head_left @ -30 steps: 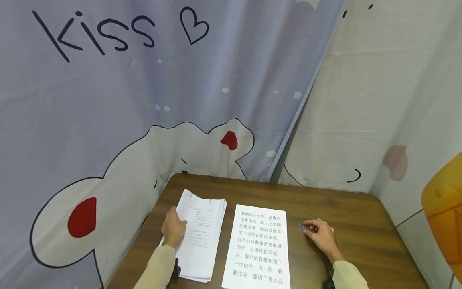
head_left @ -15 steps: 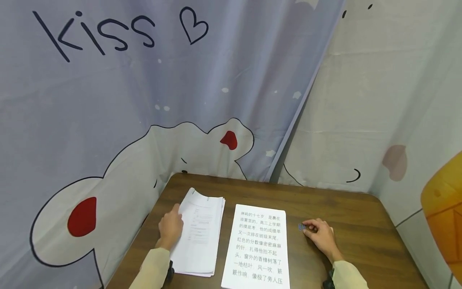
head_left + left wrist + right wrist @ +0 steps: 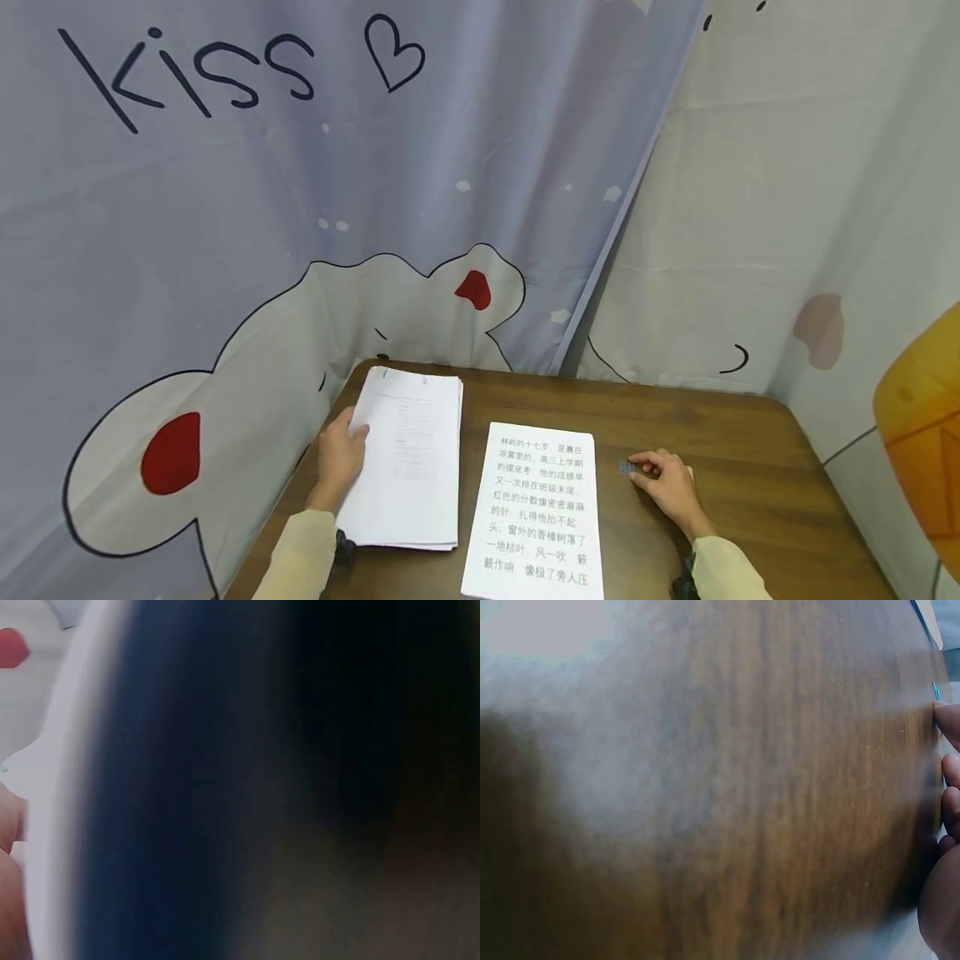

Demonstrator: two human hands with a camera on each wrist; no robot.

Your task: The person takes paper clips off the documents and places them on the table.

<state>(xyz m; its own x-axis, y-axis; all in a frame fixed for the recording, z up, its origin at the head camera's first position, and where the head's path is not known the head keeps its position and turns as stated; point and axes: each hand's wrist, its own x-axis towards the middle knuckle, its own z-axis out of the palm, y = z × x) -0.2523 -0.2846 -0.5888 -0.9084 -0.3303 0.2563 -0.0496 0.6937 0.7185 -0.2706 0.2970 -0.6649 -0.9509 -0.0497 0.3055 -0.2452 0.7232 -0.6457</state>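
Observation:
In the head view my left hand grips the left edge of a white stack of printed paper, thumb lying over the top sheet. Two small paper clips sit on the stack's top edge. On the other side, my right hand has its thumb and index finger around small blue paper clips, low over the table. One blue clip pokes out by a fingertip in the right wrist view. A dark blur covers most of the left wrist view, leaving part of the left hand at its edge.
Between the hands lies a second white stack with large Chinese print. Everything rests on a brown wooden table. A printed curtain hangs close behind its back edge and along the left.
My left hand slid left and away from me along the paper, then took hold of its edge. The left stack moved toward the table's back and straightened. The right hand stayed put.

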